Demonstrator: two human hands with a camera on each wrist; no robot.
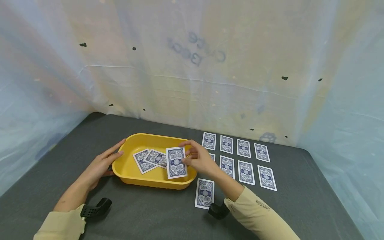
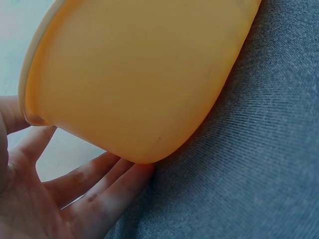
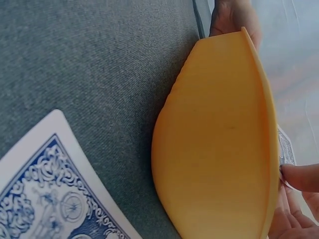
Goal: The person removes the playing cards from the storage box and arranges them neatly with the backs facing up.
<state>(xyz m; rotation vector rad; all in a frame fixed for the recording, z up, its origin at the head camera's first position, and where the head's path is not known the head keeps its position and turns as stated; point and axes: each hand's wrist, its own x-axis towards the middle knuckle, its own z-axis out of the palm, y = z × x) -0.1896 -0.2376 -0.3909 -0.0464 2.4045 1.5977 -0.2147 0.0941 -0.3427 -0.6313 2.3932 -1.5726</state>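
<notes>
My right hand (image 1: pixel 200 159) pinches a blue-and-white patterned playing card (image 1: pixel 174 166) by its right edge, back up, over the right part of a yellow tray (image 1: pixel 141 181). At the tray's left end, my left hand (image 1: pixel 97 168) holds the rim with the thumb, its other fingers (image 2: pixel 107 194) spread against the outer wall. Two playing cards (image 1: pixel 141 164) show face down inside the tray, overlapping each other. In the right wrist view, the tray's wall hides most of the held card (image 3: pixel 285 147).
Face-down cards (image 1: pixel 227 144) stand in rows on the dark grey table (image 1: pixel 144 213), right of the tray. A single card (image 1: pixel 204 195) lies near the tray's front right corner. My right forearm crosses over the rows' near side. Pale plastic sheeting (image 1: pixel 192 96) hangs behind.
</notes>
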